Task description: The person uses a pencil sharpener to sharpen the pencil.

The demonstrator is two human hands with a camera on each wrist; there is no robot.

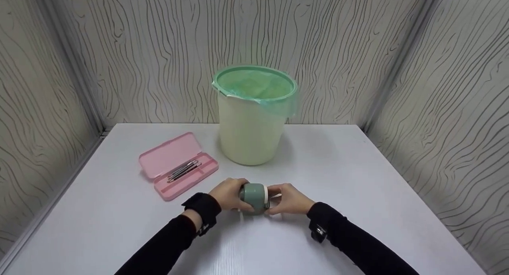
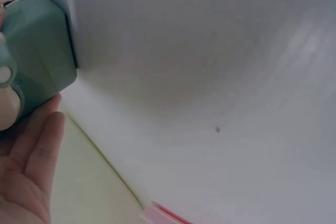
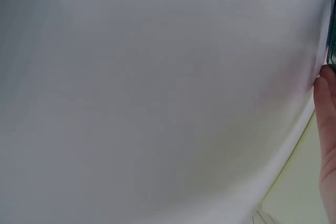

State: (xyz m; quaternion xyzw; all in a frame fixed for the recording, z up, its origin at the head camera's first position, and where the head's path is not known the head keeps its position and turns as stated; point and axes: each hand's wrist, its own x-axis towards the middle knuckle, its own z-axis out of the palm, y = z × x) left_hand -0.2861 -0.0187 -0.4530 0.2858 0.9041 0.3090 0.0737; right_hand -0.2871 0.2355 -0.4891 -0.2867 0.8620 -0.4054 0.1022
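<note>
A small dark green hand-crank pencil sharpener (image 1: pixel 253 195) with a white rim on its right end is between my two hands, low over the table. My left hand (image 1: pixel 227 194) holds its left end, thumb at the near side and fingers at the far side. At the white right end, my right hand (image 1: pixel 293 199) grips with thumb and fingers. In the left wrist view the boxy body of the sharpener (image 2: pixel 46 51) shows, with a pale round part at its end. Only a sliver of it enters the right wrist view, beside the fingers (image 3: pixel 326 124).
Left of the hands lies an open pink pencil case (image 1: pixel 167 193) with several striped pencils (image 1: pixel 183 170) inside. Behind stands a pale bin (image 1: pixel 250 131) with a green rim and a thin green liner. Patterned panels (image 1: pixel 159 48) enclose the white table (image 1: pixel 338 167) at back and sides.
</note>
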